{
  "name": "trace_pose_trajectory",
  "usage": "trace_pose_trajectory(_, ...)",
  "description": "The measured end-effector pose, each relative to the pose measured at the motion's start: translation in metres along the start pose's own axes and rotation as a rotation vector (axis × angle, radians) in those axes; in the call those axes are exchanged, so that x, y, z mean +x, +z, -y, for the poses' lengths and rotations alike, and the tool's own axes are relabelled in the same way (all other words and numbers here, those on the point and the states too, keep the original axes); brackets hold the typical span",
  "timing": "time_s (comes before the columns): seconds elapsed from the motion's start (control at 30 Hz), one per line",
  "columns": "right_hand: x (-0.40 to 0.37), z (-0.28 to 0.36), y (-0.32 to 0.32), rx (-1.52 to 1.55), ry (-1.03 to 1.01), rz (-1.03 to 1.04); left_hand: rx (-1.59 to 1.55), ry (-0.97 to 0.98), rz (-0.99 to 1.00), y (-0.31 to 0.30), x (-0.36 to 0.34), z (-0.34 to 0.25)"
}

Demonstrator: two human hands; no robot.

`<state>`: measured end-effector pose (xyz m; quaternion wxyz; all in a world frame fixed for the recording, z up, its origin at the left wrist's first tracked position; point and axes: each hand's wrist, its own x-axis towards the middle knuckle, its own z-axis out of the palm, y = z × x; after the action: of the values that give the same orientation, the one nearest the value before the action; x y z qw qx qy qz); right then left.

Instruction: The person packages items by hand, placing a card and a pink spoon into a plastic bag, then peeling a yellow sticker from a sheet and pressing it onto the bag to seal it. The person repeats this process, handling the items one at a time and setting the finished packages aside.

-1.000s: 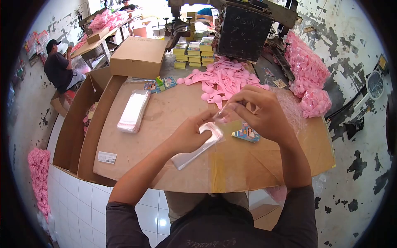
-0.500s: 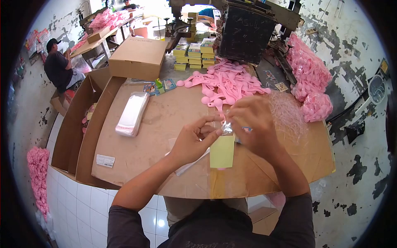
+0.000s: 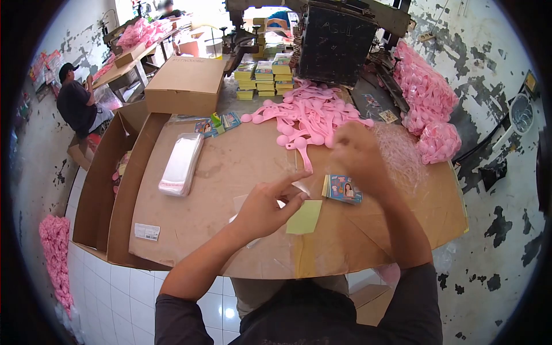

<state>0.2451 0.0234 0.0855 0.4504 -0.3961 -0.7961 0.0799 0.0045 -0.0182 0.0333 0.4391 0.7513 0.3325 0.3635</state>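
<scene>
My left hand (image 3: 267, 208) pinches the top of a clear plastic bag (image 3: 302, 187), with a yellow-green card (image 3: 304, 218) at its lower part. Its index finger points to the end of a pink spoon-like piece (image 3: 303, 154) on the cardboard. My right hand (image 3: 357, 150) is raised to the right, smeared by motion, so its fingers cannot be made out. Just below it lies a small stack of printed cards (image 3: 343, 188). Beyond both hands spreads a pile of pink pieces (image 3: 313, 112). Left of them is a stack of clear bags (image 3: 181, 164).
A closed carton (image 3: 185, 85) and a long open box (image 3: 99, 190) flank the left side. Card stacks (image 3: 264, 76) stand behind, near a black machine box (image 3: 333, 45). Thin plastic strands (image 3: 399, 155) and bagged pink pieces (image 3: 425, 86) are right. A person (image 3: 77, 103) sits far left.
My right hand has moved up and right, away from the bag, uncovering the printed cards. My left hand has moved slightly down and left, and the yellow-green card now sits tilted.
</scene>
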Motion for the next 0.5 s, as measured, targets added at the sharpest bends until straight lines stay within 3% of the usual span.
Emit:
trace_pose_trajectory(0.07,-0.001,-0.021,-0.049,0.568,0.471,0.237,-0.271,-0.079,-0.006,0.000,0.000,0.011)
trace_pose_trajectory(0.13,-0.017,-0.073,-0.102,0.956,0.528,0.321,-0.390,-0.113,-0.005,-0.004,0.003,0.013)
trace_pose_trajectory(0.2,-0.028,-0.150,-0.132,0.960,0.501,0.234,-0.443,-0.130,-0.006,-0.007,0.004,0.013)
trace_pose_trajectory(0.4,-0.066,-0.170,-0.127,-0.768,0.210,-0.022,-0.372,-0.124,-0.089,-0.002,0.007,0.012)
trace_pose_trajectory(0.5,-0.049,-0.106,-0.082,-0.510,0.066,-0.033,-0.395,-0.123,-0.130,0.004,0.007,0.021)
